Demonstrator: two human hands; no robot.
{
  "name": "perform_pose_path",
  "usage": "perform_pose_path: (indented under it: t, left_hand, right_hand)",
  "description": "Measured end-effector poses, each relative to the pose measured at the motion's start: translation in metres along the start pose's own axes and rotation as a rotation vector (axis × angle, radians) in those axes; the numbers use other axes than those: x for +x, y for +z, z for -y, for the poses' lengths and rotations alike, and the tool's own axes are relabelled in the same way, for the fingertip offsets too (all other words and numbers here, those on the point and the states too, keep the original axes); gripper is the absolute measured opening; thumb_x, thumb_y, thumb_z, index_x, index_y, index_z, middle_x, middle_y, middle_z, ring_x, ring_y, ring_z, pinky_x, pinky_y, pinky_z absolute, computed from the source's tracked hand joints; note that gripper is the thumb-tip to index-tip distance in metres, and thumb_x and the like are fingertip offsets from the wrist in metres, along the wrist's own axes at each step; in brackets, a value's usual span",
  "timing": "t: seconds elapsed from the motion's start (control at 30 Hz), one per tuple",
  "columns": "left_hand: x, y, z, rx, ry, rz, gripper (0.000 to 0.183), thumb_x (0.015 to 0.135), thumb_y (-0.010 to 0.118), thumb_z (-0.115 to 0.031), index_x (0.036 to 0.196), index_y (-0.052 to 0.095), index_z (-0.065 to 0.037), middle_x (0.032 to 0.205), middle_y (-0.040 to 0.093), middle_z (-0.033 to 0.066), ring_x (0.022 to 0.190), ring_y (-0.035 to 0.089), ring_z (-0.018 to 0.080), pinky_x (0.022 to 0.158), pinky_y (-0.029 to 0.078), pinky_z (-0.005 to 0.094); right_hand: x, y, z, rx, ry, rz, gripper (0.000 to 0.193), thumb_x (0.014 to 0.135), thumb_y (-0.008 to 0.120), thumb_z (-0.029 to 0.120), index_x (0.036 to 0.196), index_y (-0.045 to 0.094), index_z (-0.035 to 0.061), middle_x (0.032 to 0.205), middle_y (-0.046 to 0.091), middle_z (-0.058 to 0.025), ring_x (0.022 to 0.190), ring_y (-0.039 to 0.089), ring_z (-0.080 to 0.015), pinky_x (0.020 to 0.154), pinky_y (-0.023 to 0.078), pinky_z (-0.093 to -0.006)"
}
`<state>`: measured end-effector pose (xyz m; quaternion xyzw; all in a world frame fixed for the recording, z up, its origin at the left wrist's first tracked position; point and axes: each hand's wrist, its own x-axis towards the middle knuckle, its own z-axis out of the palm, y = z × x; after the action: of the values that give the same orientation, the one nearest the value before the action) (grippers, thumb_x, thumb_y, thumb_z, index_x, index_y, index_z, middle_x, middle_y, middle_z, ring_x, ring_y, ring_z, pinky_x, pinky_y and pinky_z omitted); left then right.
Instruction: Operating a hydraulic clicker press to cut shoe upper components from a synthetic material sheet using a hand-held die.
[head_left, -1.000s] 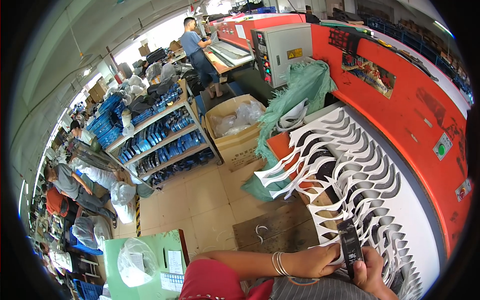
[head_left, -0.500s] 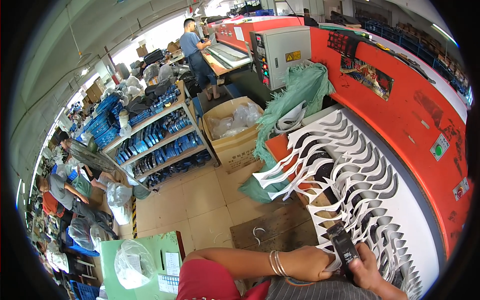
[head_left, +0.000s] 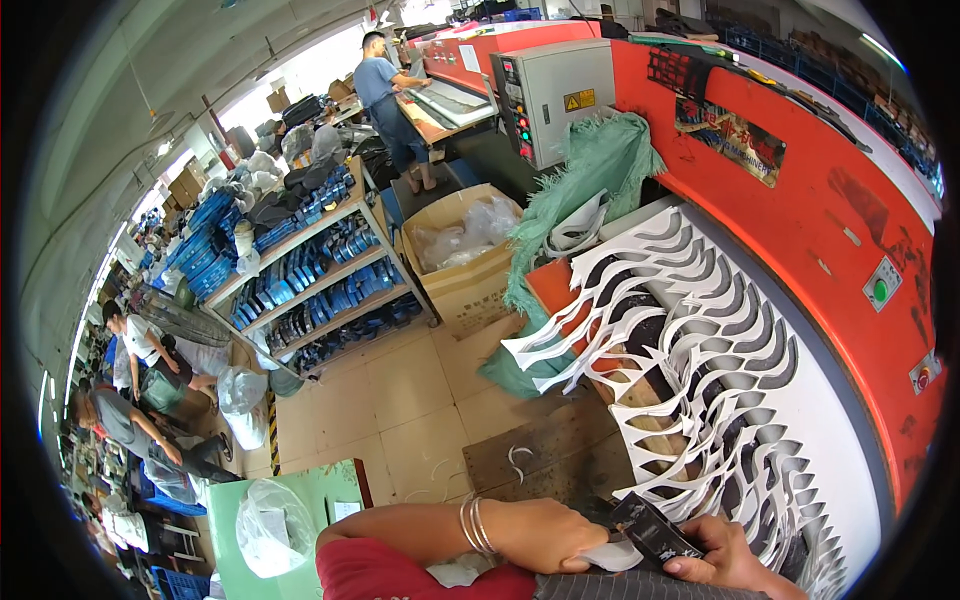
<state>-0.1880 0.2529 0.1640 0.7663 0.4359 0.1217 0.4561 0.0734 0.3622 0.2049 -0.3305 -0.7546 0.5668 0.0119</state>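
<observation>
My left hand (head_left: 548, 536), with bangles at its wrist, is closed around a white curved piece (head_left: 613, 554) at the lower middle. A black, bar-shaped block (head_left: 655, 530) with pale marks slants just right of it, gripped by the fingers and thumb of my right hand (head_left: 722, 556). The block's near end lies close to the white piece; whether they touch I cannot tell. Beyond my hands, long rows of white and dark crescent-shaped cut pieces (head_left: 700, 345) overlap on the white bed (head_left: 835, 430) of the red machine, some overhanging its left edge.
The red machine (head_left: 800, 225) runs along the right, with a grey control box (head_left: 570, 108). Green sacking (head_left: 590, 170) hangs beside a cardboard box (head_left: 470, 295). A shelf rack (head_left: 345, 225) holds blue-edged tools. A green table (head_left: 335, 482) stands at lower left. Several people work farther off.
Both hands have drawn left, away from the rows of pieces, and the black block has tipped to a flatter slant. The white piece in my left hand now shows more. Background people have shifted.
</observation>
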Motion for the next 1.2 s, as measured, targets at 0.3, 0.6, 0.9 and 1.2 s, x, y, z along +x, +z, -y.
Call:
perform_pose_path:
  t: [0.3,0.6,0.9,1.2]
  left_hand:
    - [-0.124,-0.006,0.122,-0.579,-0.935,-0.436,0.032,0.092,0.06,-0.035,0.103,0.062,-0.005,0.075,0.06,0.0011,0.072,0.056,0.0097,0.064,0.047,0.0289]
    - [0.099,-0.124,0.131,0.015,-0.266,-0.933,0.035,0.083,0.07,-0.03,0.098,0.059,0.0,0.075,0.061,0.0103,0.069,0.058,0.022,0.064,0.047,0.0357]
    - [0.26,-0.136,0.194,0.744,-0.203,-0.584,0.051,0.079,0.068,-0.048,0.094,0.058,0.001,0.092,0.054,0.0162,0.091,0.05,0.0349,0.082,0.039,0.0459]
    - [0.338,-0.147,0.107,0.518,0.11,-0.598,0.06,0.074,0.077,-0.034,0.117,0.057,0.003,0.109,0.059,0.0199,0.101,0.055,0.037,0.091,0.043,0.0442]
  right_hand:
    - [-0.077,-0.069,-0.139,0.416,-0.04,-1.141,0.042,0.093,0.051,0.039,0.112,0.056,0.0018,0.06,0.052,-0.0038,0.041,0.05,-0.0148,0.038,0.04,-0.0278]
    - [0.003,-0.132,-0.102,0.585,-0.069,-0.613,0.051,0.085,0.07,0.026,0.122,0.048,-0.001,0.102,0.062,-0.0078,0.092,0.061,-0.0153,0.081,0.049,-0.0304]
    - [-0.007,-0.213,-0.096,0.474,-0.142,-0.48,0.064,0.085,0.072,0.018,0.134,0.037,-0.0044,0.111,0.06,-0.0128,0.104,0.057,-0.0182,0.089,0.049,-0.0347]
    - [0.087,-0.288,-0.18,-0.745,-0.034,-0.306,0.046,0.072,0.07,-0.001,0.115,0.055,0.0045,0.106,0.058,-0.0164,0.108,0.052,-0.0357,0.094,0.041,-0.0426]
